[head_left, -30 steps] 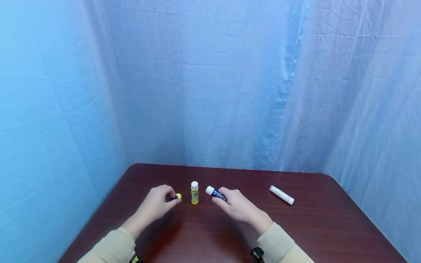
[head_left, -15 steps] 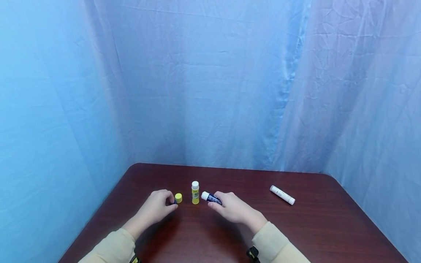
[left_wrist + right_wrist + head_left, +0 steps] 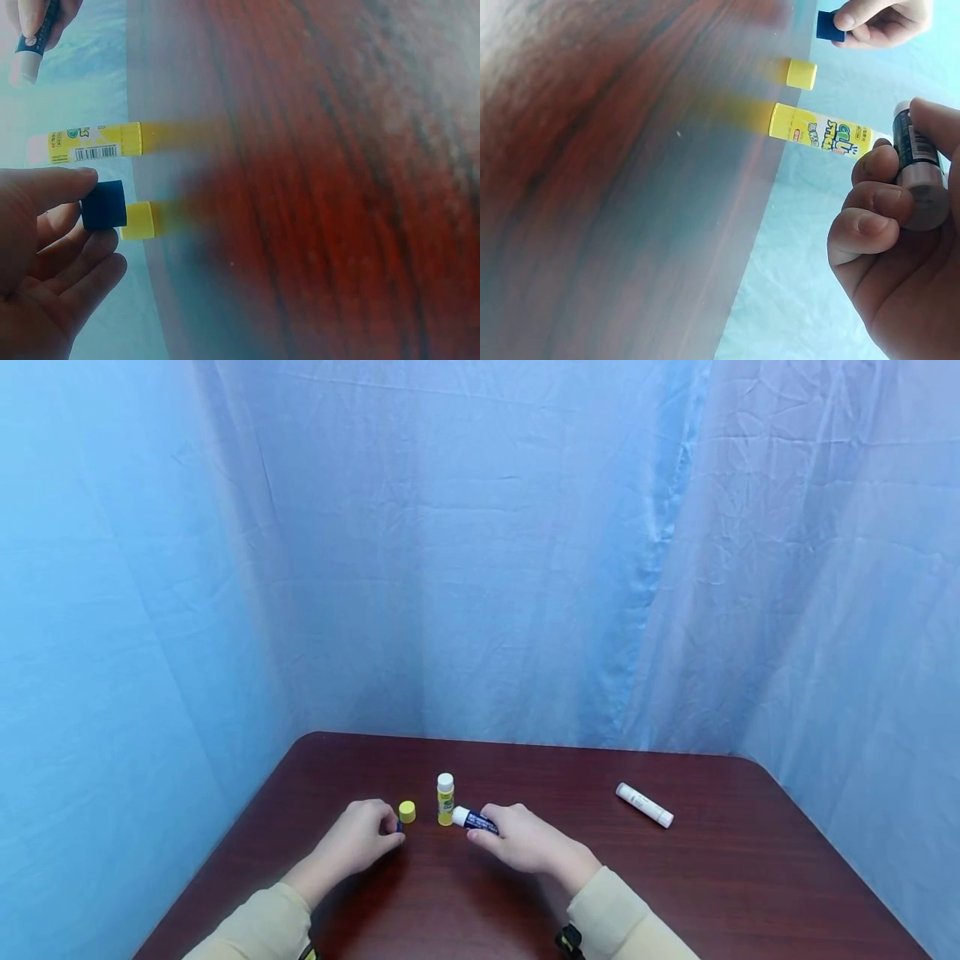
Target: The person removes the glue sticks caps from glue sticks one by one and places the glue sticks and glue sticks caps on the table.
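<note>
Between thumb and fingers my left hand (image 3: pixel 358 837) pinches a dark blue cap (image 3: pixel 103 205), low over the table. A dark blue glue stick (image 3: pixel 482 822) is gripped by my right hand (image 3: pixel 534 842), tilted, its white end pointing left. That white end overlaps the lower part of a yellow glue stick (image 3: pixel 446 807) in the head view. The yellow stick stands upright, white end up, between the two hands. Just left of it sits a yellow cap (image 3: pixel 407 812), close to my left fingertips.
A white glue-stick-shaped tube (image 3: pixel 644 805) lies on its side toward the right of the dark red-brown table (image 3: pixel 720 877). Light blue curtains (image 3: pixel 480 568) hang behind the table and along both sides.
My right hand has moved left and toward me with the blue glue stick, closer to the yellow one. My left hand has drawn slightly toward me, away from the yellow cap, still pinching the blue cap.
</note>
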Motion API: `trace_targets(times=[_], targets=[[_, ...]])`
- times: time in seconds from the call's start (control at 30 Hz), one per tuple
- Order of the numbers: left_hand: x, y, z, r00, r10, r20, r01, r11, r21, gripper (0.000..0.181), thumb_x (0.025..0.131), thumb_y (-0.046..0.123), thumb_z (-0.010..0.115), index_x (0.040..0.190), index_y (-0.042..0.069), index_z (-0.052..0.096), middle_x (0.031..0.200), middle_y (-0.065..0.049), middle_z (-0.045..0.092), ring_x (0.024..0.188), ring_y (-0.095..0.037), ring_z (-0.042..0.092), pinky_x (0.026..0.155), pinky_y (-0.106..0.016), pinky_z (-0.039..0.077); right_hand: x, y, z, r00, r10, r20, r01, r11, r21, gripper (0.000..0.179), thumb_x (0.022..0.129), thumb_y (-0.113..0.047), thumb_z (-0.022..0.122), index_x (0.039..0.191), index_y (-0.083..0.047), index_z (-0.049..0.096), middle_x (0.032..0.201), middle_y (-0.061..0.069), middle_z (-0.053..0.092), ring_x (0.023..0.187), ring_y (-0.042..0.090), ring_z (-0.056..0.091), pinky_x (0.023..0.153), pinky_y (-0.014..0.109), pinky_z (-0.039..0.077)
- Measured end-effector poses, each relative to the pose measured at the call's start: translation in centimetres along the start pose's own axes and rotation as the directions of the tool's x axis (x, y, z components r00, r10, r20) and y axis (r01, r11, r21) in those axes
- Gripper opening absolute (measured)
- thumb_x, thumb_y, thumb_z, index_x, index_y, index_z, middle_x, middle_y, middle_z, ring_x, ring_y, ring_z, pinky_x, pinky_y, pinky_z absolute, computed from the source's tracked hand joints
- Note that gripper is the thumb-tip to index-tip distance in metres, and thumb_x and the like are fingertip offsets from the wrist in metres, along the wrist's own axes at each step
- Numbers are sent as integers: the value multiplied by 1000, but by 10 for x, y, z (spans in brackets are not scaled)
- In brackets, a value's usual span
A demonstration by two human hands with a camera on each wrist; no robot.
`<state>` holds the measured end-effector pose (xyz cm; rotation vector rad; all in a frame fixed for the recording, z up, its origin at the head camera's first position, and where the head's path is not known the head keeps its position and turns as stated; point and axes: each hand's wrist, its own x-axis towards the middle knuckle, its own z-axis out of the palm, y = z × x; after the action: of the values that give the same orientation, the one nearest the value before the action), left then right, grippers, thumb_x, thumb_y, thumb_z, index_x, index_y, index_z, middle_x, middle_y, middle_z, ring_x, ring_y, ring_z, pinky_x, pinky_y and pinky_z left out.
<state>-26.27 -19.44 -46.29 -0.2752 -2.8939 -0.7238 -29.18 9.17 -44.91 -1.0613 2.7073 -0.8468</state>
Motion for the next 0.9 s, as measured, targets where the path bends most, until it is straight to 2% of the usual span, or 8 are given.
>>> trace_targets(times=[0.17, 0.6, 0.9], targets=[[-2, 1, 3, 999, -7, 35, 7, 1000, -8, 28, 86, 16, 83, 70, 18, 60, 73, 6, 54, 66, -13, 50, 64, -32, 46, 1, -2, 2, 1000, 15, 22, -15, 1000, 4, 22, 101, -39, 62, 94, -20, 59, 70, -7, 54, 59, 7, 48, 56, 25, 44], [-3, 0, 5, 998, 33, 46, -34, 999, 24, 28, 84, 14, 84, 71, 18, 60, 71, 6, 52, 65, -12, 48, 64, -32, 44, 0, -6, 4, 999, 19, 29, -18, 1000, -9, 22, 101, -38, 63, 94, -18, 60, 70, -6, 56, 60, 7, 50, 57, 26, 45], [-5, 1, 5, 997, 26, 78, -28, 999, 19, 27, 85, 14, 83, 72, 17, 60, 72, 5, 52, 66, -13, 48, 64, -33, 44, 1, -7, 4, 999, 15, 33, -15, 1000, -10, 21, 101, -38, 63, 95, -18, 60, 72, -6, 56, 60, 6, 50, 58, 26, 45]])
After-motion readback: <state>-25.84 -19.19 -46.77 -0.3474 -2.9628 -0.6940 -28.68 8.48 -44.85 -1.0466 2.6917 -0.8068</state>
